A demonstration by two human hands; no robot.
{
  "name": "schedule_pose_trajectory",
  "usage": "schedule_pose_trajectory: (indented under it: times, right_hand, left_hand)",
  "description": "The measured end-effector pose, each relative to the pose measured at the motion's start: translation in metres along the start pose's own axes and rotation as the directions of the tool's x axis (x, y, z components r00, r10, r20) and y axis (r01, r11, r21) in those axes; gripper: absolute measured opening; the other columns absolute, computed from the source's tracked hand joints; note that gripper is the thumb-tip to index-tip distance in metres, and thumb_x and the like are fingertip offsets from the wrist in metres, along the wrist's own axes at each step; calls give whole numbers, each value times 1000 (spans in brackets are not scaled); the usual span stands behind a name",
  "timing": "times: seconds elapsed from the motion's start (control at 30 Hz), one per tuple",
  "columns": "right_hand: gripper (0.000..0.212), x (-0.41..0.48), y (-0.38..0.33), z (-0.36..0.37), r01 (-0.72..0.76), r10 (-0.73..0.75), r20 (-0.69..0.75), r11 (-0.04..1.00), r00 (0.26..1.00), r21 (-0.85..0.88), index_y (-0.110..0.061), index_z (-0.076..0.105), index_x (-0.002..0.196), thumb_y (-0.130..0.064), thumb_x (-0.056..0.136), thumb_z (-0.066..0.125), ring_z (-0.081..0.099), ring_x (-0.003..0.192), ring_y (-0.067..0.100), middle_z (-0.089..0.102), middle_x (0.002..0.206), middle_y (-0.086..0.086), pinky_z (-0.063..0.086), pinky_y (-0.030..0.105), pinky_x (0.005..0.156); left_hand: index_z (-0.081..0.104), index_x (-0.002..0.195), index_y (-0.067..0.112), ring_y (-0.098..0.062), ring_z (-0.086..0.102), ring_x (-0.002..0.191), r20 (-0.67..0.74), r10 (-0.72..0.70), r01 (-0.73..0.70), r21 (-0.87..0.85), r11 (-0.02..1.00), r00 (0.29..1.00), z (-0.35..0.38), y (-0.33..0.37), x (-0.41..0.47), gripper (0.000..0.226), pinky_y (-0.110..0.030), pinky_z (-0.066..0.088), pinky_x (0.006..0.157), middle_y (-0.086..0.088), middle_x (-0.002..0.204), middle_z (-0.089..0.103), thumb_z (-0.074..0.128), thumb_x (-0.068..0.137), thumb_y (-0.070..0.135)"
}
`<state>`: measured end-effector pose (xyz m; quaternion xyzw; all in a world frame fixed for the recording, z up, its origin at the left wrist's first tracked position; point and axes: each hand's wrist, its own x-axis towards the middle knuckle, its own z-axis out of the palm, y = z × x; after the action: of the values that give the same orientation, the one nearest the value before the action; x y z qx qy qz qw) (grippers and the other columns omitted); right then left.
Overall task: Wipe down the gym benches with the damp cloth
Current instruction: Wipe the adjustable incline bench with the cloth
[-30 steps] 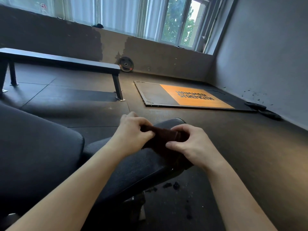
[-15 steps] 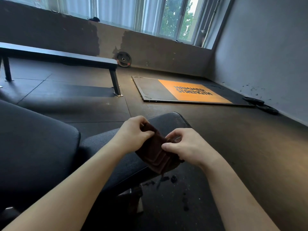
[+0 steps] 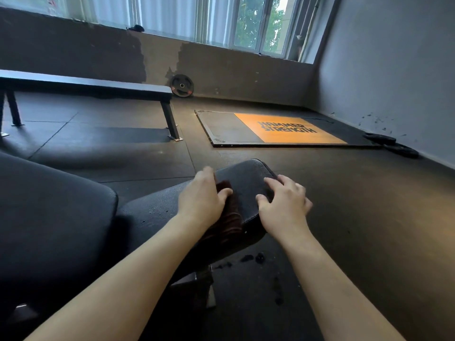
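Observation:
A dark brown cloth (image 3: 227, 227) lies on the black seat pad (image 3: 246, 173) of the bench in front of me. My left hand (image 3: 202, 200) sits on top of the cloth, fingers curled over its far edge and thumb hooked round its right side. Just right of the cloth, my right hand (image 3: 283, 205) is at the pad's right edge with spread, relaxed fingers that hold nothing; it is slightly blurred. The bench's larger back pad (image 3: 49, 217) fills the lower left. A long flat bench (image 3: 98, 84) stands at the back left.
An orange and black lifting platform (image 3: 283, 130) lies on the rubber floor ahead. A weight plate (image 3: 182, 86) leans against the far wall, and more plates (image 3: 391, 143) lie by the right wall. Dark crumbs (image 3: 258, 257) dot the floor under the seat.
Both hands held the cloth above the seat's near edge. My right hand has let go and moved right, and my left hand has laid the cloth on the pad.

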<state>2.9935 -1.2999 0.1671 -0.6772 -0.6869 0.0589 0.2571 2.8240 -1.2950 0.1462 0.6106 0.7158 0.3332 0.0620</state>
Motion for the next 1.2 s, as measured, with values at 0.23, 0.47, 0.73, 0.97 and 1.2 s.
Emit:
schedule_pose_trajectory:
  times: [0.23,0.47,0.73,0.97,1.2]
  right_hand:
    - [54,-2,0,15,3,-3,21,1000,1000,0,-25,46,153,-34,101,56,9,154,23,20,168,4,11,47,123]
    - [48,5,-6,29,27,-28,-11,998,1000,-60,-28,50,150,-30,102,50,6,154,26,17,170,2,9,49,124]
    - [49,10,-14,44,14,-21,-49,991,999,-134,-36,52,148,-37,99,47,4,153,28,16,171,0,9,54,119]
    - [49,10,-15,46,-2,-5,-47,988,999,-153,-39,52,147,-41,99,47,3,153,27,15,170,-2,9,54,118]
    - [48,12,-15,46,-9,3,-40,991,999,-135,-40,53,146,-36,99,46,2,153,27,16,170,-2,9,55,119]
  left_hand:
    - [65,132,22,-33,42,125,97,-58,50,84,995,994,22,-1,-6,54,-44,41,107,-13,129,48,43,99,59]
    - [70,130,31,-27,42,109,-39,210,-214,-114,970,977,42,-5,-4,33,-42,37,105,-1,116,57,61,99,39]
    - [74,125,23,-28,43,109,-67,218,-225,-135,965,974,50,-15,34,28,-30,33,102,-4,118,59,64,99,28]
    - [73,125,22,-32,40,122,23,-173,175,-69,982,985,43,-77,92,33,-41,37,109,-6,121,53,54,104,37]
    - [78,114,20,-24,46,107,-5,193,-187,-285,940,981,47,-32,46,21,-31,37,103,1,106,55,69,96,26]
